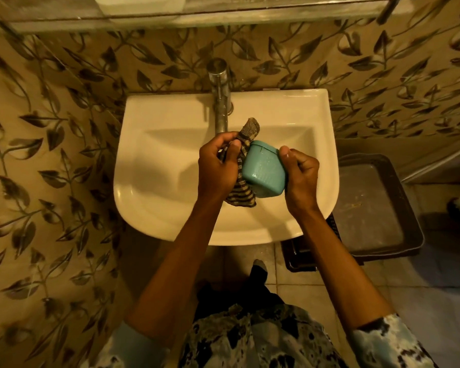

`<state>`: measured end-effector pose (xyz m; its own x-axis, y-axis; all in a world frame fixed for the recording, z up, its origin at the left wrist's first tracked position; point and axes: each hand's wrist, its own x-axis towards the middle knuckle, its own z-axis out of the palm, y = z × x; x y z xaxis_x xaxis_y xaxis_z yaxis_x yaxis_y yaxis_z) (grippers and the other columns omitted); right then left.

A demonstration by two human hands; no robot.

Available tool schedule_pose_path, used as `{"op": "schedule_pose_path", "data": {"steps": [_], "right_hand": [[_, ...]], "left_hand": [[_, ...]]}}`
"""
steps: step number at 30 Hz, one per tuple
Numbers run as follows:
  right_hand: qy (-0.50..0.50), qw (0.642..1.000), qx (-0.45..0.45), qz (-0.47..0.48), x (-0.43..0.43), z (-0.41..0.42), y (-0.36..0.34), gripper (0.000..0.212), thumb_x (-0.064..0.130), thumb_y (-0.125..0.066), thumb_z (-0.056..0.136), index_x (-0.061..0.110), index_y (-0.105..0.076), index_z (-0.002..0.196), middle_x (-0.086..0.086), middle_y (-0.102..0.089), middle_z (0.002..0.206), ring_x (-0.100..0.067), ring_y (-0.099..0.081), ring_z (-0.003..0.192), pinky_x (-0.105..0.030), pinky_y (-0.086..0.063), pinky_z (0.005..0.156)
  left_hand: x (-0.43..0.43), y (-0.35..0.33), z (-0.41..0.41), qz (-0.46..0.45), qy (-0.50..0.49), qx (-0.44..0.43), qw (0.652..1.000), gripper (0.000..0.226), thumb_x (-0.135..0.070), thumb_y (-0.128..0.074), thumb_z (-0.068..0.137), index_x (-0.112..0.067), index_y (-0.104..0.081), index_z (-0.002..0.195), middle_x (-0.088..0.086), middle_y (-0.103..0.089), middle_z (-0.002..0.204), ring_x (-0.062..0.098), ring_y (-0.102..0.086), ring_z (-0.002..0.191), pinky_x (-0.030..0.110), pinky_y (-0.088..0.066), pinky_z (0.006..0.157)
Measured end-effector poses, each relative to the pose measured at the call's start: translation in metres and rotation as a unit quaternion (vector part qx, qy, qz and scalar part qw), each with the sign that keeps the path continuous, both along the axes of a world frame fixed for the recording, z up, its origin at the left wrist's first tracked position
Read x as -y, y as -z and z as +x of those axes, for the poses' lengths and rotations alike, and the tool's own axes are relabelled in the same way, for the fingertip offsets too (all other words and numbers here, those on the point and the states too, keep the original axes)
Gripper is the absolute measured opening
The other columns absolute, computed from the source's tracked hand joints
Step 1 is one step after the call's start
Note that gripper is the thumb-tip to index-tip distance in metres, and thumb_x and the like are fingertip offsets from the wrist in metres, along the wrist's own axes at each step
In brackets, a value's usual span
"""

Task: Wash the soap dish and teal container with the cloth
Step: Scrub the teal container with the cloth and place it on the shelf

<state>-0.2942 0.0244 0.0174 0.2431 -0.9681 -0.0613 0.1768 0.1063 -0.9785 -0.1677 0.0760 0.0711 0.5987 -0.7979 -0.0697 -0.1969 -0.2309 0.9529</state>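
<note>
Teal container (263,171) is the item under work, held in the air over the basin. Largest to smallest: the white wash basin (170,208) is fixed to a leaf-patterned tiled wall (51,128), with a chrome tap (219,102) at its rear centre; no running water can be made out. A dark tray (377,208) sits low to the right of the basin. The right hand (300,176) is closed around the container's far side, thumb on top. The left hand (218,166) is clenched on a striped cloth (243,166), which is pressed against the container's left face and hangs below it. No soap dish is identifiable in view.

Assessment: the container-wiping step is in hand. The next move likely calls for turning the container in the right hand so the cloth reaches unwiped faces, with a firm grip, as wet plastic may slip.
</note>
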Motion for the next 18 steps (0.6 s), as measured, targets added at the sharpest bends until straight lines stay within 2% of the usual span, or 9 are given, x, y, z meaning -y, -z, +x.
{"op": "schedule_pose_path", "data": {"steps": [2,4,5,6,8,10,13,16,18], "right_hand": [[-0.009,0.999,-0.040,-0.036,0.001,-0.002,-0.006,0.037,0.023,-0.052,0.093,0.017,-0.052,0.057,0.011,-0.049,0.054,-0.004,-0.046,0.055,-0.021,-0.039,0.051],[0.020,0.993,-0.089,-0.075,0.000,0.000,-0.010,0.040,0.027,-0.052,0.094,0.013,-0.055,0.057,0.009,-0.053,0.053,-0.005,-0.052,0.053,-0.025,-0.041,0.046],[0.044,0.986,-0.126,-0.104,-0.001,0.003,-0.013,0.042,0.029,-0.051,0.094,0.009,-0.056,0.057,0.002,-0.054,0.053,-0.010,-0.054,0.053,-0.030,-0.042,0.046],[0.063,0.976,-0.158,-0.135,-0.001,0.007,-0.016,0.044,0.029,-0.049,0.095,0.007,-0.055,0.057,-0.004,-0.052,0.053,-0.014,-0.052,0.052,-0.034,-0.041,0.046],[0.087,0.962,-0.184,-0.181,-0.001,0.014,-0.019,0.043,0.024,-0.047,0.096,0.009,-0.057,0.056,-0.005,-0.051,0.050,-0.015,-0.047,0.048,-0.035,-0.038,0.046],[0.098,0.959,-0.179,-0.197,0.000,0.018,-0.022,0.044,0.023,-0.047,0.096,0.013,-0.058,0.055,0.004,-0.051,0.048,-0.007,-0.045,0.045,-0.030,-0.036,0.046],[0.129,0.958,-0.171,-0.193,0.006,0.010,-0.018,0.047,0.021,-0.048,0.097,0.027,-0.044,0.050,0.018,-0.041,0.047,-0.001,-0.043,0.041,-0.020,-0.030,0.044],[0.135,0.951,-0.178,-0.212,0.014,-0.006,-0.015,0.047,0.014,-0.049,0.097,0.020,-0.039,0.051,0.020,-0.036,0.047,0.002,-0.045,0.043,-0.009,-0.026,0.047],[0.113,0.942,-0.201,-0.244,0.013,-0.010,-0.017,0.046,0.011,-0.050,0.096,0.019,-0.039,0.052,0.023,-0.034,0.048,0.003,-0.044,0.043,-0.007,-0.023,0.048]], "left_hand": [[-0.002,0.000,0.003,-0.009,-0.001,0.010,1.000,0.021,-0.006,-0.051,0.094,-0.002,-0.064,0.110,0.013,-0.068,0.108,0.021,-0.064,0.102,0.028,-0.051,0.090],[-0.005,-0.003,0.001,-0.039,-0.007,0.045,0.998,0.020,-0.005,-0.052,0.094,-0.001,-0.065,0.109,0.012,-0.069,0.106,0.018,-0.064,0.098,0.026,-0.052,0.087],[-0.007,-0.004,-0.003,-0.059,-0.006,0.076,0.995,0.020,-0.006,-0.053,0.093,-0.002,-0.065,0.108,0.011,-0.068,0.105,0.018,-0.063,0.097,0.027,-0.053,0.087],[-0.009,-0.005,-0.007,-0.072,0.005,0.114,0.991,0.020,-0.006,-0.055,0.092,-0.003,-0.066,0.107,0.011,-0.067,0.104,0.019,-0.062,0.098,0.028,-0.053,0.087],[-0.014,-0.003,-0.020,-0.066,0.035,0.197,0.978,0.021,-0.009,-0.057,0.090,-0.007,-0.067,0.108,0.011,-0.066,0.106,0.021,-0.060,0.101,0.028,-0.051,0.088],[-0.020,-0.001,-0.030,-0.051,0.036,0.236,0.970,0.022,-0.010,-0.055,0.091,-0.009,-0.067,0.110,0.009,-0.066,0.106,0.020,-0.058,0.101,0.026,-0.049,0.086],[-0.027,0.003,-0.025,0.000,0.065,0.262,0.963,0.023,-0.007,-0.051,0.092,-0.010,-0.067,0.107,0.009,-0.066,0.103,0.021,-0.056,0.094,0.030,-0.047,0.081],[-0.036,0.011,-0.001,0.078,0.079,0.272,0.956,0.021,-0.003,-0.050,0.091,-0.007,-0.069,0.099,0.014,-0.067,0.096,0.028,-0.059,0.090,0.039,-0.047,0.080],[-0.040,0.007,0.007,0.049,0.051,0.255,0.964,0.022,-0.002,-0.049,0.091,-0.008,-0.068,0.099,0.007,-0.064,0.093,0.028,-0.059,0.089,0.035,-0.046,0.079]]}}
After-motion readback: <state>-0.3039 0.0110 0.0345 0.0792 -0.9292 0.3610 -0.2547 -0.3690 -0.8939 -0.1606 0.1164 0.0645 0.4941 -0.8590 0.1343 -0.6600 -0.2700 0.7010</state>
